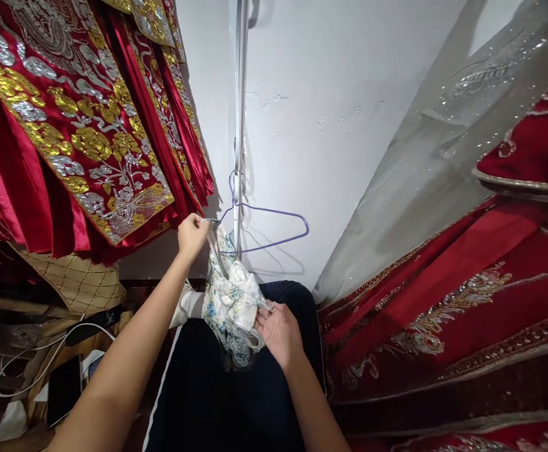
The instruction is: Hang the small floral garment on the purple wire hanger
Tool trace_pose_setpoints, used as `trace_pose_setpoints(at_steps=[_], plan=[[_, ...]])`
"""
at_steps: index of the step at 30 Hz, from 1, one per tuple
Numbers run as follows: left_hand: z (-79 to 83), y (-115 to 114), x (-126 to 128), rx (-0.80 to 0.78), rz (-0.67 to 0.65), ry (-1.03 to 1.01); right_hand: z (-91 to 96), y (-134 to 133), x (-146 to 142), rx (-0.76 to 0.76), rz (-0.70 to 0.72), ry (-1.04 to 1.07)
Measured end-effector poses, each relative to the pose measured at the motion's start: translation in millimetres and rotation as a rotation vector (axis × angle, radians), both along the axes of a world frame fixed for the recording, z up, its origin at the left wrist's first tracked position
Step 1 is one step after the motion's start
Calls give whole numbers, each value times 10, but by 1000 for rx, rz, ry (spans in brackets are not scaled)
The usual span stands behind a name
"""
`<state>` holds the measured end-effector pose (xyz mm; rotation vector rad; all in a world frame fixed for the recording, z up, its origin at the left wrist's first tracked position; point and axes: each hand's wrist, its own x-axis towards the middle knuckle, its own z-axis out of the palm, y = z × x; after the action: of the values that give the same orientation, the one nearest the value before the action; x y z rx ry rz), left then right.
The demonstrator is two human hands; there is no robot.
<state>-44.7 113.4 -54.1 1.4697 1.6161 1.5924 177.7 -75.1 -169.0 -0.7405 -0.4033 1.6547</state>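
Note:
A purple hanger [274, 244] hangs from a vertical metal rail on the wall, its right arm bare. Over its left end hangs part of a white strappy garment [236, 292] with a blue and green floral print. My left hand [193, 237] is closed in a pinch at that end, on the garment's strap; whether it also grips the hanger is hard to tell. Lower down, my right hand [279, 329] has its fingers closed on the garment's right edge and other strap. The garment is bunched between both hands, above my dark trousers [255, 408].
Red embroidered garments [113, 138] hang at the left, with more red beaded clothing [443, 301] at the right beside a sheer glittery cover [410, 163]. Behind the hanger is a white wall [330, 81]. A phone [64, 389] and a white cable [52, 345] lie lower left.

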Motion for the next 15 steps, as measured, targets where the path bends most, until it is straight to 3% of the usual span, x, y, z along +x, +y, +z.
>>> trace_pose_setpoints(at_steps=[4,9,12,15], plan=[[-182,-197,-242,-169,65,-271,126,3,110,76,-99,-26],[-420,-731,-311,-383,-64,-600,276,-49,92,210,-242,-471],[-420,-1123,-138,-446,-190,-721,309,-45,-109,288,-98,-686],[-384,-1633,212,-492,-398,-874,396,-1,-344,306,147,-655]])
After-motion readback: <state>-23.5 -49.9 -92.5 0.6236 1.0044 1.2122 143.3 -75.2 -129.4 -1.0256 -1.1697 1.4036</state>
